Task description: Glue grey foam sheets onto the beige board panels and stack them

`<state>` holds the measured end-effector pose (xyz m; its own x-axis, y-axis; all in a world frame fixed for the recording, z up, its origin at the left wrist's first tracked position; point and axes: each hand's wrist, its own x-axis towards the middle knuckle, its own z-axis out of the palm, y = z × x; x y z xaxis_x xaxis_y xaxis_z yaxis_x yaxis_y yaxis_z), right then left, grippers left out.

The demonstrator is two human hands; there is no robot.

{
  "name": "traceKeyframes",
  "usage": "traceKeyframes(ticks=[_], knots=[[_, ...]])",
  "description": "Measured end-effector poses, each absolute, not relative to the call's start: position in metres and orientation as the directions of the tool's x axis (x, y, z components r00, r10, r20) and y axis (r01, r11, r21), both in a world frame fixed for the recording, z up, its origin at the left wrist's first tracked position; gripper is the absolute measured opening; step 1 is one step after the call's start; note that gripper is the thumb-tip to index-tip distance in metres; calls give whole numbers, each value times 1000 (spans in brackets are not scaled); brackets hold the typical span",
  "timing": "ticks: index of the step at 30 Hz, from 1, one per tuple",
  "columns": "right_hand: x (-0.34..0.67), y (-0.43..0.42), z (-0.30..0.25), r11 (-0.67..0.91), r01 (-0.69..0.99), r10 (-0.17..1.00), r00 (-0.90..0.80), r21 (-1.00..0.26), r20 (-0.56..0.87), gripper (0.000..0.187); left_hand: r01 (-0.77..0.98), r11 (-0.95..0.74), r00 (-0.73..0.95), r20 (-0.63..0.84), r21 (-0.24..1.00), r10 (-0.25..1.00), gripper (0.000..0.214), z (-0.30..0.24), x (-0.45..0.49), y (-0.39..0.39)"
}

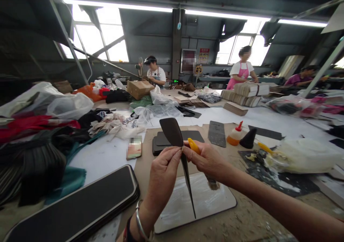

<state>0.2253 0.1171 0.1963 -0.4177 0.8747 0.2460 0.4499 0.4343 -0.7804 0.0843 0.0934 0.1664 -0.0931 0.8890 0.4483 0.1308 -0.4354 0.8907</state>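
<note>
Pinching a thin, dark, strap-like piece with a rounded upper end (171, 131), the left hand (162, 170) meets the right hand (205, 156), whose fingertips also grip it around its middle. The piece stands nearly upright above a whitish, round-cornered board with a streaked surface (223, 202), its lower part seen edge-on. The right hand also holds a yellow-handled brush (193, 146), pale brown bristles downward. Beyond lie a dark grey stack of flat panels (190, 136) and, to the right, a translucent, red-nozzled bottle of orange liquid (236, 135).
</note>
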Motion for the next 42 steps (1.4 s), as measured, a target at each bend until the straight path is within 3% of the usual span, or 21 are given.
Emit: traceKeyframes(ticks=[25, 32, 37, 42], knots=[[229, 90, 212, 487, 524, 857, -439, -699, 269, 26, 217, -499, 2, 511, 839, 860, 17, 173, 77, 77], [230, 98, 203, 584, 561, 803, -507, -587, 313, 19, 240, -456, -29, 476, 857, 879, 14, 171, 83, 82], [261, 126, 196, 395, 808, 900, -245, -438, 359, 17, 246, -338, -213, 391, 908, 895, 20, 162, 72, 107], [331, 142, 192, 126, 916, 870, 82, -380, 487, 22, 122, -345, -557, 352, 930, 752, 24, 153, 37, 166]])
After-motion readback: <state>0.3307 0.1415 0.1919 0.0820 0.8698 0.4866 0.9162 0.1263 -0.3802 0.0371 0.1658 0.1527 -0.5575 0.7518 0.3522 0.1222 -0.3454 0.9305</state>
